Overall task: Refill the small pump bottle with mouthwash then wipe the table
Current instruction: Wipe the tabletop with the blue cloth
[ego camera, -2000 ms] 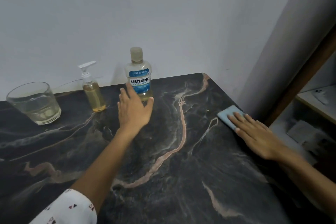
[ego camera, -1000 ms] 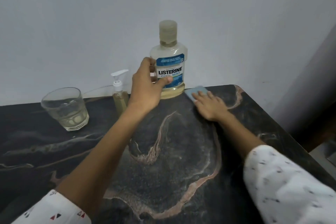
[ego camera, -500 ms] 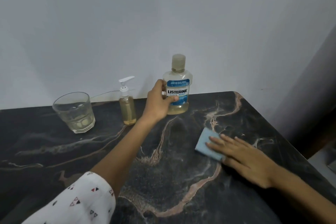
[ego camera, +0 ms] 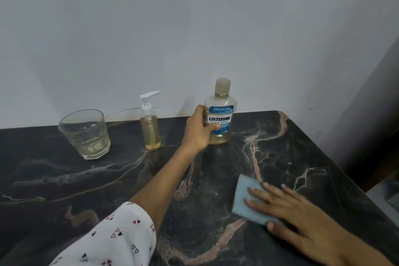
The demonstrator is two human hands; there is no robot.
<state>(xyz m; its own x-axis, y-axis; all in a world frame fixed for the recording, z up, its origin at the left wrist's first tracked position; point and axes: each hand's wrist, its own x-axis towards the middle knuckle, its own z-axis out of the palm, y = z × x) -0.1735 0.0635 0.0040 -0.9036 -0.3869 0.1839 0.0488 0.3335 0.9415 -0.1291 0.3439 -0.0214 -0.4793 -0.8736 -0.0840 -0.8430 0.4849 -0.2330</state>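
Left hand (ego camera: 197, 130) curled round upright Listerine bottle (ego camera: 220, 114) — cap up, right hand (ego camera: 289, 211) fingers spread flat, pressing blue sponge (ego camera: 245, 196) on table (ego camera: 64, 179)

Single view only, head-worn, wide-angle; no second view to overlap with. Camera sits above and behind both arms, facing forward and down across the dark marbled surface (ego camera: 64, 190) toward the pale wall (ego camera: 194, 28) at its back edge. Straight lines bow near the frame edges. Right hand (ego camera: 302, 216) lies closest to the lens, low right in frame, its fingers (ego camera: 257, 192) pointing away from the camera. Left hand (ego camera: 197, 131) reaches further out, near frame centre, close to the wall. Beyond the left fingers, wall fills the upper half. Right of the right fingers, the surface edge drops off to a dim floor area.
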